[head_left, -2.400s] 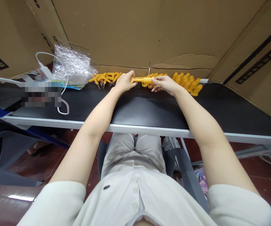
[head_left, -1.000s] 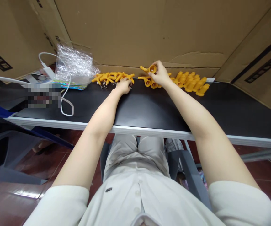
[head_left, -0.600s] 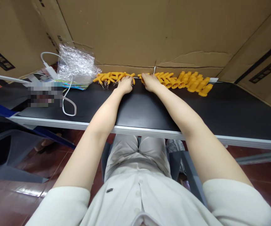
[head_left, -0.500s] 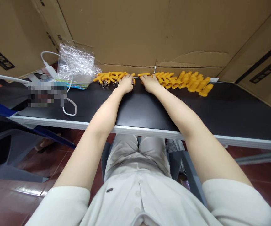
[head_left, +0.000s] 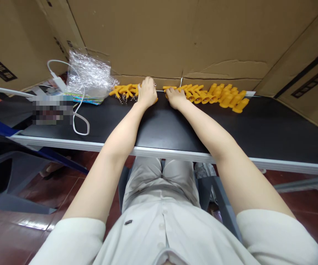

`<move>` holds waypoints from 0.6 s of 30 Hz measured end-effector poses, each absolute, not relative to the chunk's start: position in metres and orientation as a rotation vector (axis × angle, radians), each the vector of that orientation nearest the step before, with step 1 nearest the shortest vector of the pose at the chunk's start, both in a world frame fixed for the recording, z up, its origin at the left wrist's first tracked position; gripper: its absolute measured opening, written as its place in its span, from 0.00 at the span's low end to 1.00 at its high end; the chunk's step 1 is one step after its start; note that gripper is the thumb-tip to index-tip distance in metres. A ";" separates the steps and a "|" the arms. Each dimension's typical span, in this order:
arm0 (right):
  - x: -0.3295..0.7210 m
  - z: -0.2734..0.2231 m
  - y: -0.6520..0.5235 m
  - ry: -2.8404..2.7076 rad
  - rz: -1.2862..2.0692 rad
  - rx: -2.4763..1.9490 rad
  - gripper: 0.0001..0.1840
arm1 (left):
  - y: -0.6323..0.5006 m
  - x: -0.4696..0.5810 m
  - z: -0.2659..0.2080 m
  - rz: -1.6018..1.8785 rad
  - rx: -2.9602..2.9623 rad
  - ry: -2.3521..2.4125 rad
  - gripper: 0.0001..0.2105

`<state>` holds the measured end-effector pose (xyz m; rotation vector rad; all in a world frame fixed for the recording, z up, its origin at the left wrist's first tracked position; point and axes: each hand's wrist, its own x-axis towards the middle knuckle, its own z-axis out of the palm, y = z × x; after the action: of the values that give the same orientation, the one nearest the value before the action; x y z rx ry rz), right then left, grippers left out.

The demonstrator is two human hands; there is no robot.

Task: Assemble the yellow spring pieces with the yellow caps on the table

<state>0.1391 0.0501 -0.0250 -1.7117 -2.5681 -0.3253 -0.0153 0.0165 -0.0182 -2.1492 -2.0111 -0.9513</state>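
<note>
My left hand (head_left: 147, 92) is closed around a yellow-handled corkscrew (head_left: 156, 99). A bit of its metal spiral shows above the fingertips, and a yellow end shows below the hand. Left of it lies a cluster of yellow corkscrews (head_left: 126, 89) with their spirals toward me. My right hand (head_left: 176, 98) rests low on the table, fingers curled over a yellow piece with a bar-shaped top (head_left: 170, 87); most of it is hidden. Beside this hand runs a row of yellow pieces with round open ends (head_left: 204, 98). Farther right stand several yellow flanged sleeves (head_left: 226, 96).
Cardboard walls (head_left: 159, 40) close off the back and sides of the black table (head_left: 164, 129). At left lie a clear plastic bag (head_left: 89, 70), a white cable (head_left: 81, 127) and a blurred-out item (head_left: 52, 110). The table's metal edge (head_left: 172, 152) runs before my lap.
My left hand has risen and turned, bringing the spiral up at its fingertips. My right hand has stayed almost where it was.
</note>
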 end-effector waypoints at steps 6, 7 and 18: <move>0.142 -0.024 0.047 -2.568 -0.307 -1.729 0.37 | 0.022 -0.018 -0.018 -1.215 -2.073 -1.989 0.17; 0.143 -0.023 0.048 -2.584 -0.286 -1.738 0.38 | 0.025 -0.019 -0.019 -1.252 -2.082 -1.973 0.17; 0.183 -0.005 0.056 -2.664 -0.111 -1.710 0.45 | 0.019 -0.011 -0.020 -0.884 -2.374 -1.877 0.14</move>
<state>0.1829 0.0556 -0.0046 -1.7098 -2.6641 -0.1106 -0.0112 0.0189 -0.0199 -2.3736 -1.8773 -0.8843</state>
